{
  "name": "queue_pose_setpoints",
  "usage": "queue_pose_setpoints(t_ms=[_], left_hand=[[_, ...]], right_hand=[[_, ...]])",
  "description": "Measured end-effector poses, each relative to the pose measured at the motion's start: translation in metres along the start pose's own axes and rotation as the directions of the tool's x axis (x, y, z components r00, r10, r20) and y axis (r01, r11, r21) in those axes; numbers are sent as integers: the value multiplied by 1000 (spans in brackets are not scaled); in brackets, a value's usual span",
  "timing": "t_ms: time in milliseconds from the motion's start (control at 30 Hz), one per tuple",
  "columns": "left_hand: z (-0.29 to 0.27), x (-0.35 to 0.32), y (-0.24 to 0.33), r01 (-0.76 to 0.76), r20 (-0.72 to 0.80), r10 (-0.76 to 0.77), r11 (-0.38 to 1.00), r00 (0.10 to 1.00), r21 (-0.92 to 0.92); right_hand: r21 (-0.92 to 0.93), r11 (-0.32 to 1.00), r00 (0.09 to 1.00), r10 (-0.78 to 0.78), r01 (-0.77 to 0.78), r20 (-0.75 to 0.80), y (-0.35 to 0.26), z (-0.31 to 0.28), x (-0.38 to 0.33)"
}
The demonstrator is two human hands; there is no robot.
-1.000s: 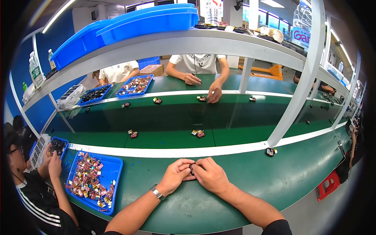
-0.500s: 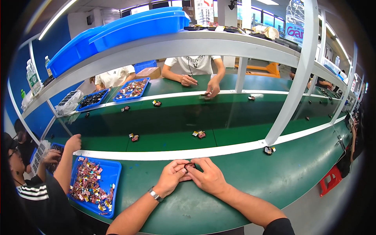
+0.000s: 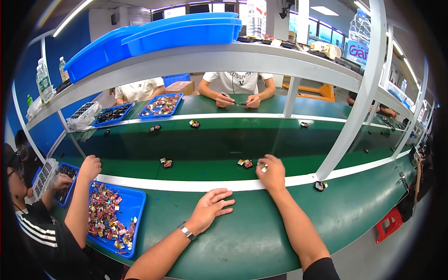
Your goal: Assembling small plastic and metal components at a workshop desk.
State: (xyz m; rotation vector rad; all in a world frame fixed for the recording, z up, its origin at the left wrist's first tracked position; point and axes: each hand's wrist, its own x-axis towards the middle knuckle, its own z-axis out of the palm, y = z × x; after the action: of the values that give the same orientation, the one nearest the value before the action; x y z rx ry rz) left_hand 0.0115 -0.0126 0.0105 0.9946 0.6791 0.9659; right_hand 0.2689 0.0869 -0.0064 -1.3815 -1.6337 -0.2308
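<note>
My left hand (image 3: 213, 207) hovers over the green tabletop (image 3: 219, 247), fingers spread and nothing in it. Stretched out over the dark green conveyor belt (image 3: 210, 173), my right hand (image 3: 273, 173) has its fingers curled round a small electronic part (image 3: 264, 168). Only a whitish-yellow tab and a dark edge of that part show; the fingers hide the rest. Just left of the right hand lies a pinkish circuit assembly (image 3: 245, 163) with a white and yellow tab. A similar assembly (image 3: 166, 163) sits farther left on the belt.
A blue tray (image 3: 140, 200) heaped with small circuit parts stands at my left, beside a co-worker's arm (image 3: 77, 205). A black part (image 3: 320, 186) lies near the white post (image 3: 343, 116). Blue bins (image 3: 182, 35) rest on the overhead shelf. Across the belt, another person's hands (image 3: 238, 101) work.
My hands have parted. The right one has moved forward and right onto the belt with a small part; the left has opened over the table. The person opposite has brought their hands together.
</note>
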Motion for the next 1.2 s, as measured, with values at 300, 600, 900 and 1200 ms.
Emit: queue_pose_setpoints(t_ms=[300,600,900,1200], left_hand=[[-7,-8,1,-44,-91,43,999,995,-11],[-6,-1,0,-164,-94,156,984,983,-75],[-7,-3,0,-149,-90,145,988,985,-39],[-11,-7,5,-87,-120,85,996,989,-7]], right_hand=[[257,915,950,-308,312,-58,-96,-20,-13],[271,856,897,-434,440,-83,-125,-23,-30],[246,854,888,-452,458,-83,-125,-22,-34],[238,936,965,-241,260,-106,-79,-5,-3]])
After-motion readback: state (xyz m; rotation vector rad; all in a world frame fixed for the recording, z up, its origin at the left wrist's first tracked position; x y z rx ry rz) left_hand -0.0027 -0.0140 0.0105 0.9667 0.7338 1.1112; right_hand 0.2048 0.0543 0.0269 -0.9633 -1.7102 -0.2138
